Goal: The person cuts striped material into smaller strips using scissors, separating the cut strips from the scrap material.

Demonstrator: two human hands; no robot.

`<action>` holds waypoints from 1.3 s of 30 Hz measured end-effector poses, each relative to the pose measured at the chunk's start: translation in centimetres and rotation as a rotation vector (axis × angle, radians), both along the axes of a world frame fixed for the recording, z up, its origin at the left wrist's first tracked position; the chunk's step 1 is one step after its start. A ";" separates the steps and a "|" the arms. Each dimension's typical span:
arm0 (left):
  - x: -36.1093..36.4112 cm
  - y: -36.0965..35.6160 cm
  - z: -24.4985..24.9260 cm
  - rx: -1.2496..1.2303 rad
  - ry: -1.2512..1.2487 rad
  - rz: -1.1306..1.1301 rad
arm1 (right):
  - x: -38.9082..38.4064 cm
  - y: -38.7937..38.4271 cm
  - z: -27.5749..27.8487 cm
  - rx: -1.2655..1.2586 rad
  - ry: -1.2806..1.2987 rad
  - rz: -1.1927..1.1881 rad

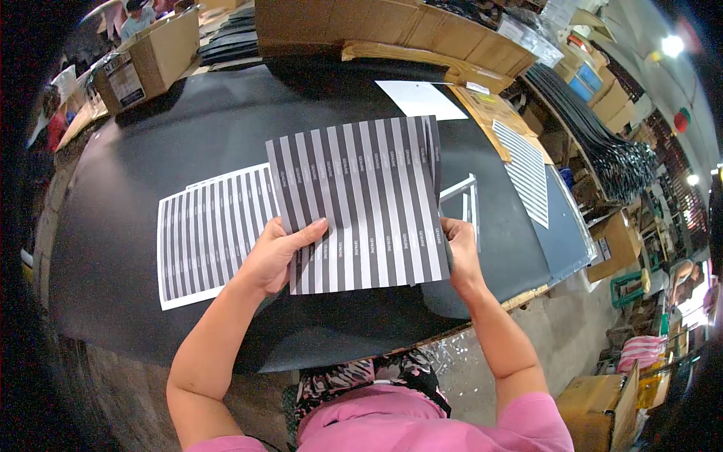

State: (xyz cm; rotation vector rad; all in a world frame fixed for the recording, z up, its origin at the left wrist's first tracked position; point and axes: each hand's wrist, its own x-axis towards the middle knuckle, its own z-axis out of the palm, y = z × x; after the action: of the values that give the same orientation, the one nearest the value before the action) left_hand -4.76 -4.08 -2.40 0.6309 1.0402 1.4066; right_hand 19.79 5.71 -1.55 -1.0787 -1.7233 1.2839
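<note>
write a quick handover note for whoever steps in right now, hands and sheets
Left hand: grips the striped sheet at its lower left edge, thumb on top.
Right hand: grips the same sheet at its lower right edge.
The sheet is held above the black table.
A second striped sheet lies flat on the table, partly under the held one.
A third striped sheet lies at the right, and a white sheet at the back.
Done: one sheet lies flat. Left: the held sheet is not yet set down.

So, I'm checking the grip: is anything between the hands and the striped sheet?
Nothing visible does. The left hand grips the striped sheet at its left edge, thumb on top; the right hand holds its right edge. A second sheet lies on the table, partly behind it.
</note>
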 end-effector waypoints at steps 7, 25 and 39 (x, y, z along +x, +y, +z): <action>0.1 0.0 0.3 -0.014 -0.019 -0.003 | 0.0 0.1 -0.1 0.017 0.014 -0.019; 0.3 -0.1 0.2 -0.005 0.019 -0.033 | -0.2 1.0 -0.2 0.001 0.040 -0.052; -1.2 0.3 0.1 0.004 0.044 0.092 | -0.4 0.2 1.4 -0.247 0.011 -0.012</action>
State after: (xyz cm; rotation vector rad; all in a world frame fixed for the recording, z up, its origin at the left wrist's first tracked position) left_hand -5.97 -3.76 -2.27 0.6261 1.1139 1.4803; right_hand 19.34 5.95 -0.16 -1.2163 -1.5763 1.5212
